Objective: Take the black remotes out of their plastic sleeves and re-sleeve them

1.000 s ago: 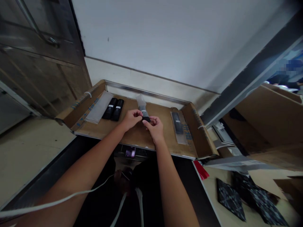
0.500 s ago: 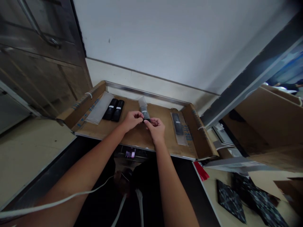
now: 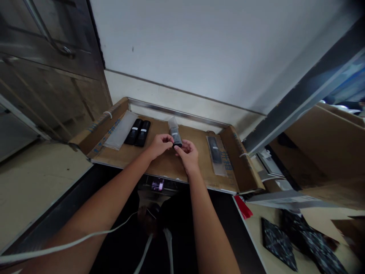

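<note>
A bagged black handset (image 3: 175,137) lies at the center of the frame, its lower end between a person's fingertips and its loose plastic pointing toward the back wall (image 3: 182,49). The left hand (image 3: 161,146) pinches thumb and finger together at the near left corner; the right hand (image 3: 188,153) grips the near right edge, thumb on top and the other fingers curled beside it. Holding both corners probably keeps the slippery plastic taut and the handset from sliding, though the fingers hide the bag's near edge.

To the left of center, two bare black handsets (image 3: 138,132) lie side by side, white labels up, just beside flat clear plastic bags (image 3: 120,131), seemingly grouped for easy reach. Toward the right, another bagged handset (image 3: 216,149) lies apart, perhaps to keep it from the bare pair. All rest in a cardboard tray (image 3: 162,167), whose raised sides appear to stop things from slipping off; white ties show at both sides. A metal door (image 3: 51,72) fills the upper left, and a large cardboard box (image 3: 330,152) stands at far right.
</note>
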The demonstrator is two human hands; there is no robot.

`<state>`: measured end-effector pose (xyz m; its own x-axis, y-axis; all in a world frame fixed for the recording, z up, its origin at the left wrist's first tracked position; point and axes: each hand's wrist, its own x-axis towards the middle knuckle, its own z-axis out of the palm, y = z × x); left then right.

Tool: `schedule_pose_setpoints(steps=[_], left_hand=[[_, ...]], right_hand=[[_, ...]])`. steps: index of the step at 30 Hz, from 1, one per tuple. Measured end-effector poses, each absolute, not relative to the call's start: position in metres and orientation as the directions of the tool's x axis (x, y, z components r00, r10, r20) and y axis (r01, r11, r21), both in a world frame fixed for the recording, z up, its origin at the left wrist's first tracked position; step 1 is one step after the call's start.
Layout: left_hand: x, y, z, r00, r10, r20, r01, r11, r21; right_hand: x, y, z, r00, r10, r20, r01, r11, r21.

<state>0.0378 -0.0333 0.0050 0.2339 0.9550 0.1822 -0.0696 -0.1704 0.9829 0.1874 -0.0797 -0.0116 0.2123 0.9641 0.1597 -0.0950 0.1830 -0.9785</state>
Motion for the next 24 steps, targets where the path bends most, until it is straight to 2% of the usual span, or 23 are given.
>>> schedule_pose_setpoints(steps=[7, 13, 20, 24], left_hand=[[0.038, -0.034, 0.005, 0.219, 0.958, 0.183, -0.072, -0.171, 0.983], [0.039, -0.034, 0.001, 0.255, 0.951, 0.172, -0.107, -0.149, 0.983], [0.038, -0.034, 0.001, 0.253, 0.953, 0.168, -0.129, -0.139, 0.982], [0.038, -0.035, 0.001, 0.282, 0.946, 0.162, -0.108, -0.136, 0.985]], right_hand=[[0.188, -0.076, -0.017, 0.251, 0.952, 0.175, -0.013, 0.184, -0.983], [0.186, -0.073, -0.02, 0.284, 0.925, 0.253, 0.161, 0.215, -0.963], [0.189, -0.074, -0.023, 0.224, 0.941, 0.254, 0.103, 0.236, -0.966], [0.191, -0.07, -0.026, 0.271, 0.93, 0.25, 0.172, 0.209, -0.963]])
